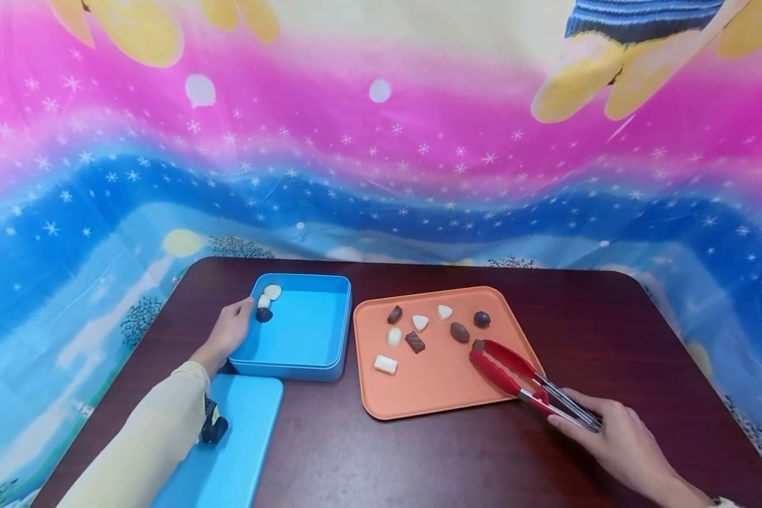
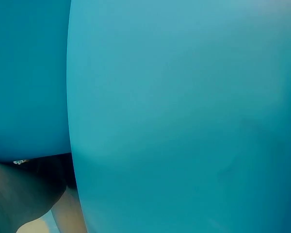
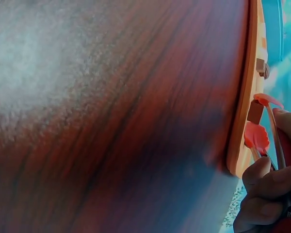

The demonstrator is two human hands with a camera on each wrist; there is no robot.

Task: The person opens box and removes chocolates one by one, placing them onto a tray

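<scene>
My right hand (image 1: pixel 625 437) grips a pair of red-tipped metal tongs (image 1: pixel 514 374). Between the tong tips, over the right part of an orange tray (image 1: pixel 444 391), is a brown chocolate piece (image 3: pixel 254 112). Several more chocolates lie on the tray, among them a dark round one (image 1: pixel 482 319), a brown oval one (image 1: pixel 460 332) and a white block (image 1: pixel 386 365). My left hand (image 1: pixel 231 330) holds the left side of a blue box (image 1: pixel 346 331). In the box's back left corner sit two white pieces (image 1: pixel 272 291) and a dark one (image 1: pixel 264 315).
A blue lid (image 1: pixel 241 451) lies in front of the box, under my left forearm, which wears a black wrist strap (image 1: pixel 214 423). All stands on a dark wooden table (image 1: pixel 330 451). A patterned cloth (image 1: pixel 381 141) hangs behind and around the table.
</scene>
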